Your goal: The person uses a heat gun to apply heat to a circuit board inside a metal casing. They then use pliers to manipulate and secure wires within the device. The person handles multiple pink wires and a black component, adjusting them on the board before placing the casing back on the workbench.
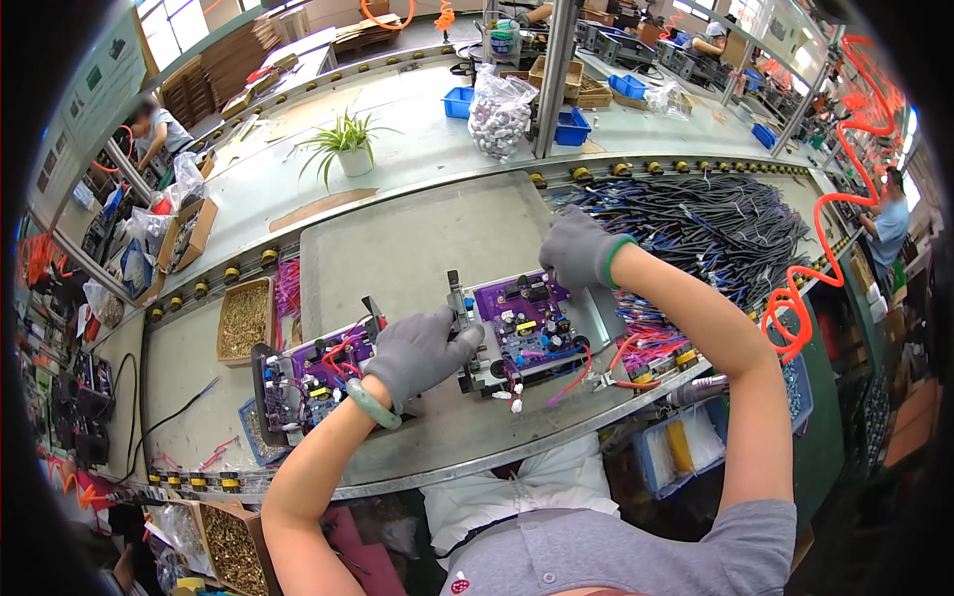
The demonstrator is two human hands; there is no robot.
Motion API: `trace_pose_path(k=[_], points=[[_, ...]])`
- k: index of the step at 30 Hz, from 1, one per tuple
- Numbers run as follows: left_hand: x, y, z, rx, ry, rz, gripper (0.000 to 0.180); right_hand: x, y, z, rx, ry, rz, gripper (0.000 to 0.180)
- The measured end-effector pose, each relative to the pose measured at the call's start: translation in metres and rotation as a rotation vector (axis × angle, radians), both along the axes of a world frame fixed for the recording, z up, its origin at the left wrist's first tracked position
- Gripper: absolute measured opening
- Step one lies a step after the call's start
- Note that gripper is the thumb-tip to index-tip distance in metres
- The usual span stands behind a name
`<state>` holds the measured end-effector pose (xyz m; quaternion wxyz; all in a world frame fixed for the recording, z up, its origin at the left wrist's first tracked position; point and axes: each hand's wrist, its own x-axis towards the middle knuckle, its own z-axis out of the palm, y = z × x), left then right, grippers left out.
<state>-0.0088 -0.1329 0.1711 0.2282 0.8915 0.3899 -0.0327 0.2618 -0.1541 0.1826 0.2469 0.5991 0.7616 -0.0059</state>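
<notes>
Two metal chassis with purple circuit boards sit side by side on the bench. My left hand (422, 356), in a grey glove, grips the left edge of the right-hand chassis (479, 375), thumb near its rim. The purple circuit board (522, 323) there carries dark parts and red and white leads. At its upper right corner, my gloved right hand (581, 250) has its fingers curled downward; what they hold is hidden. A bare metal plate (599, 316) shows below that hand. The other purple board (316, 382) lies left of my left wrist, partly covered by my arm.
Black cables (696, 228) are heaped at the right, with pink and red wires (646, 343) nearer me. A box of brass-coloured screws (245, 320) stands left. Behind are a grey mat (417, 238) and a potted plant (353, 154). An orange coiled hose (795, 298) hangs right.
</notes>
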Motion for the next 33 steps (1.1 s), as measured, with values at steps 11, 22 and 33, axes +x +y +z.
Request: trace_pose_path(k=[11, 22, 33], points=[[-0.002, 0.001, -0.006, 0.046, -0.015, -0.041, 0.059, -0.024, 0.035, 0.010, -0.288, -0.162, 0.042, 0.028], [-0.002, 0.004, -0.017, 0.110, -0.052, -0.056, 0.055, -0.020, 0.029, -0.003, -0.242, -0.093, -0.090, 0.026], [0.056, -0.045, -0.002, 0.430, 0.046, -0.410, 0.022, -0.047, -0.120, -0.043, 0.714, 0.360, 0.261, 0.020]])
